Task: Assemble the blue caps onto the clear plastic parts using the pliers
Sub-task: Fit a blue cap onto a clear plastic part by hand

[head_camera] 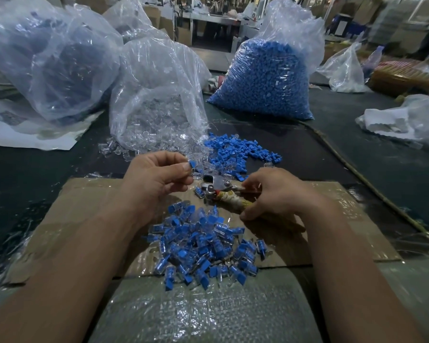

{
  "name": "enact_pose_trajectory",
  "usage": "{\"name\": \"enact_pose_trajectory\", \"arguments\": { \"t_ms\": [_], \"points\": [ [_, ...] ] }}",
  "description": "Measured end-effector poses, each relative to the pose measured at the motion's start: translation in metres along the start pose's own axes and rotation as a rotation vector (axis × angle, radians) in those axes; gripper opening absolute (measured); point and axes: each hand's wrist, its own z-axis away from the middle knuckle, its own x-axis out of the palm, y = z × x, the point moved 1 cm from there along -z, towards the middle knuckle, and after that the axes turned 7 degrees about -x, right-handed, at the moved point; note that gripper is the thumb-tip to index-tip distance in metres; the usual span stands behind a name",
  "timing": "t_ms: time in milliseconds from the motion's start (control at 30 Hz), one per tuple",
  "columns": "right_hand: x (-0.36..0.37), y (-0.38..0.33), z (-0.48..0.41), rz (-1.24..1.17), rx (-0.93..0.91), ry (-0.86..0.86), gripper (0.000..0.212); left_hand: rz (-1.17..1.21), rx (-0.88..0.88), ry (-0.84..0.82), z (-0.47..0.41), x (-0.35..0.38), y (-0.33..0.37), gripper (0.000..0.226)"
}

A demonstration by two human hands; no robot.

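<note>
Blue cap (192, 165) in left hand (154, 177) fingertip pinch — right hand (278, 194) tight around pliers (219, 193).

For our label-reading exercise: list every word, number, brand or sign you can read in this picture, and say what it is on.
No text is legible.
Sheet: a dark printed patch, too blurred to read.
Bottle: the label is too blurred to read.
Pliers, caps and bags: no print shows.
</note>
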Motion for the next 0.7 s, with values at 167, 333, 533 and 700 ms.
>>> {"name": "enact_pose_trajectory", "arguments": {
  "t_ms": [167, 333, 533, 700],
  "points": [
    [0.005, -0.01, -0.005, 0.196, 0.01, 0.083, 0.03, -0.017, -0.002, 0.01, 0.0, 0.001, 0.001, 0.012],
    [0.009, -0.014, -0.008, 0.332, -0.013, 0.141, 0.012, -0.007, -0.008, 0.026, 0.001, 0.001, 0.0, 0.013],
    [0.006, -0.009, -0.006, 0.162, -0.084, 0.298, 0.01, -0.081, 0.095, 0.079, 0.003, 0.003, 0.002, 0.017],
    [0.007, -0.019, -0.003, -0.022, -0.196, 0.318, 0.018, -0.141, 0.169, 0.103, 0.006, 0.008, 0.004, 0.019]
  ]
}}
